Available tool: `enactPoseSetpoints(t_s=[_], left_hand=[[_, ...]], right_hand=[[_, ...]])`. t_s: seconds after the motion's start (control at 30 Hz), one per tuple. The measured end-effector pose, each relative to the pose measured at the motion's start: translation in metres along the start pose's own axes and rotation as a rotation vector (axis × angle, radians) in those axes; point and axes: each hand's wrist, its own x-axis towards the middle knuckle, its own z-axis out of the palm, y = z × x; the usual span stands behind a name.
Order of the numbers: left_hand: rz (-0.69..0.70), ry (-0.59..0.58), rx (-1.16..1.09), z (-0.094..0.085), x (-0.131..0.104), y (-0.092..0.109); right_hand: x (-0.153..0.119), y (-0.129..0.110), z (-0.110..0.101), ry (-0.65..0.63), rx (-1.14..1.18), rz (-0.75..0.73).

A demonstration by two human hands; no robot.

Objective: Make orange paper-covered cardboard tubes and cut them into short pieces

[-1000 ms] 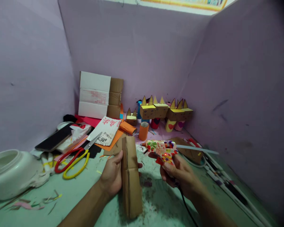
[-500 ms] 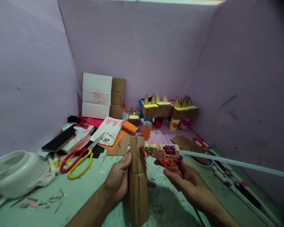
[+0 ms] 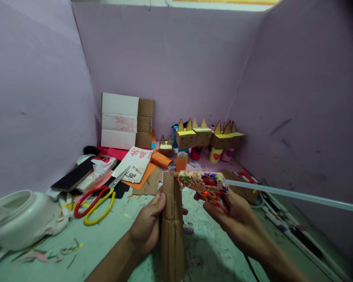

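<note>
My left hand (image 3: 148,219) is closed around a long folded piece of brown cardboard (image 3: 172,235), with the thumb on its near side and a fingertip showing past its right edge. The cardboard has a seam running down its length. In my right hand (image 3: 232,221) is a flower-patterned hot glue gun (image 3: 201,186) with a small red light lit on its side. Its nozzle is at the cardboard's upper end; whether it touches cannot be made out. A long translucent glue stick (image 3: 297,196) sticks out of the gun's back to the right.
Red-and-yellow scissors (image 3: 98,203) and a white watering can (image 3: 23,219) lie left. Behind stand orange paper tubes (image 3: 181,160) and several cardboard figures with pointed ears (image 3: 186,139). Markers (image 3: 300,235) line the right side. Paper scraps (image 3: 44,254) litter the green tabletop (image 3: 106,250).
The glue gun's nozzle has moved up along the seam to the cardboard's top end. The cardboard has turned slightly, and a left fingertip now shows at its right edge.
</note>
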Motion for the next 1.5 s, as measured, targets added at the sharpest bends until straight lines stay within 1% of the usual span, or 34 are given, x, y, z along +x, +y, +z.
enactPoseSetpoints(t_s=[0.1,0.27,0.43,0.57,0.7,0.83,1.0,1.17,1.33,1.5], left_hand=[[-0.006,-0.029,0.015,0.000,-0.001,0.001],[0.027,0.022,0.028,-0.004,0.001,0.000],[0.045,-0.023,0.061,-0.006,0.002,-0.001],[0.061,-0.014,0.063,-0.005,0.002,-0.001],[0.079,-0.020,0.067,-0.007,0.002,-0.003],[0.071,-0.016,0.061,-0.010,0.003,-0.005],[0.080,-0.025,0.062,-0.010,0.003,-0.005],[0.080,-0.019,0.085,-0.012,0.004,-0.005],[0.063,-0.040,0.087,-0.011,0.004,-0.004],[0.065,-0.014,0.100,-0.009,0.003,-0.003]], right_hand=[[0.004,-0.004,-0.002,-0.013,-0.038,-0.012],[0.005,-0.007,-0.005,-0.020,-0.088,-0.038],[0.008,-0.009,-0.006,0.018,-0.115,-0.081],[0.009,-0.013,-0.005,0.016,-0.158,-0.109],[0.008,-0.016,-0.004,-0.009,-0.212,-0.095],[0.005,-0.016,-0.003,-0.014,-0.191,-0.061],[0.001,-0.014,-0.001,-0.055,-0.172,-0.014],[-0.004,-0.011,0.000,-0.047,-0.164,0.025],[-0.008,-0.011,0.000,-0.018,-0.147,0.015],[-0.012,-0.011,0.002,-0.024,-0.151,0.023]])
